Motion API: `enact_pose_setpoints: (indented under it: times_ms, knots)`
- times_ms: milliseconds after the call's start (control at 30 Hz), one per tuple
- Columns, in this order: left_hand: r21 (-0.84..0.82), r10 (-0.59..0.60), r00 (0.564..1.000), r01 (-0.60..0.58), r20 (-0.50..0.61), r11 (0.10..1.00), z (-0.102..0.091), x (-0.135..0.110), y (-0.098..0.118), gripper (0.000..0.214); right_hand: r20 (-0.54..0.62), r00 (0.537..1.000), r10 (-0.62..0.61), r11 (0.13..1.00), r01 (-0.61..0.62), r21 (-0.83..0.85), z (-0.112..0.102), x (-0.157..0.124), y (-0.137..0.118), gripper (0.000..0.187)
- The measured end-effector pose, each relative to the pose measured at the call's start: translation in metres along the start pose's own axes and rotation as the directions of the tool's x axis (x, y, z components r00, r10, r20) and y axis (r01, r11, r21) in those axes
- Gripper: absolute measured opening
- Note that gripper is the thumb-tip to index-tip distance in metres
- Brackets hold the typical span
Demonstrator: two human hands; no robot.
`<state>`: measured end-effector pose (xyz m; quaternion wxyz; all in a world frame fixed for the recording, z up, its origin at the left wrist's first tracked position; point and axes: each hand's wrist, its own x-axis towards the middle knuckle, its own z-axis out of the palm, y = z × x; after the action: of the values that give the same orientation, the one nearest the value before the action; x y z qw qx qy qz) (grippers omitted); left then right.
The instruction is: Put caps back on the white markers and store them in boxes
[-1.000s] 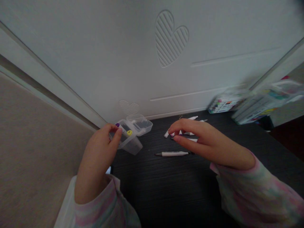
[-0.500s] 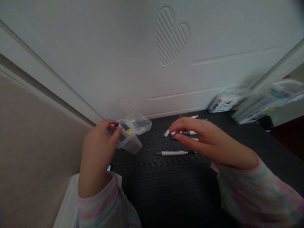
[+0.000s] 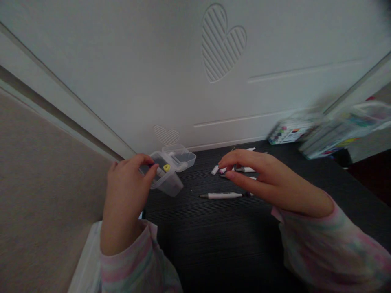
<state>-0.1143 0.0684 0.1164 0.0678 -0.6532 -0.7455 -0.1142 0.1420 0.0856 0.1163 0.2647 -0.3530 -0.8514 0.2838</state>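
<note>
My left hand (image 3: 128, 195) pinches the dark purple end of a marker (image 3: 160, 171) between thumb and fingers, with its white body down inside a clear plastic case (image 3: 171, 185). Beside it in the case is a yellow-ended marker (image 3: 166, 167). The case's hinged lid (image 3: 183, 159) lies folded back. My right hand (image 3: 259, 173) hovers over loose markers, its thumb and index finger curved and apart. Close to those fingertips are a white cap (image 3: 215, 170) and a pink-ended marker (image 3: 222, 171). Nearer to me lies a white marker with a grey tip (image 3: 222, 195).
A white panel with embossed hearts (image 3: 224, 44) rises behind the dark tabletop (image 3: 207, 236). At the back right stand a clear pack of coloured markers (image 3: 287, 132) and a larger clear case (image 3: 342, 130). A beige wall (image 3: 45, 175) is on the left.
My left hand has lowered the purple-ended marker deeper into the clear case. My right hand has stayed almost still over the markers.
</note>
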Motion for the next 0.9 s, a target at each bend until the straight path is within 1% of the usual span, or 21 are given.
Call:
enact_pose_setpoints:
  times_ms: [67, 200, 433, 567, 633, 800, 900]
  knots:
    - [0.001, 0.002, 1.0, -0.002, -0.004, 1.0, -0.0005, -0.0005, 0.0006, 0.024, -0.001, 1.0, 0.0, 1.0, 0.0, -0.005, -0.0003, -0.0001, -0.0002, 0.019]
    - [-0.079, -0.027, 1.0, 0.025, -0.016, 0.997, -0.0023, -0.0012, 0.0018, 0.021, -0.002, 1.0, -0.009, 1.0, 0.009, -0.013, -0.0008, -0.0009, -0.0002, 0.02]
    - [-0.127, 0.012, 0.999, -0.007, 0.036, 0.992, -0.0033, -0.0015, 0.0033, 0.021, -0.012, 1.0, -0.005, 1.0, 0.005, -0.006, 0.0001, -0.0011, 0.0001, 0.019]
    - [-0.152, -0.001, 0.998, 0.011, 0.067, 0.988, -0.0035, -0.0012, 0.0045, 0.019, -0.013, 1.0, -0.007, 1.0, 0.007, -0.004, -0.0002, -0.0009, 0.0004, 0.02]
    - [-0.151, 0.002, 0.998, 0.008, 0.066, 0.989, -0.0038, -0.0012, 0.0045, 0.02, -0.013, 1.0, -0.006, 1.0, 0.006, 0.001, -0.0003, -0.0009, 0.0004, 0.019]
    - [-0.162, 0.05, 0.994, -0.035, 0.094, 0.986, -0.0038, -0.0008, 0.0039, 0.029, -0.008, 1.0, -0.001, 1.0, 0.001, 0.003, 0.0003, -0.0009, 0.0005, 0.019]
    - [-0.169, 0.046, 0.992, -0.027, 0.113, 0.985, -0.004, -0.0007, 0.0041, 0.032, -0.01, 1.0, 0.002, 1.0, -0.002, 0.002, 0.0001, -0.0008, 0.0008, 0.019]
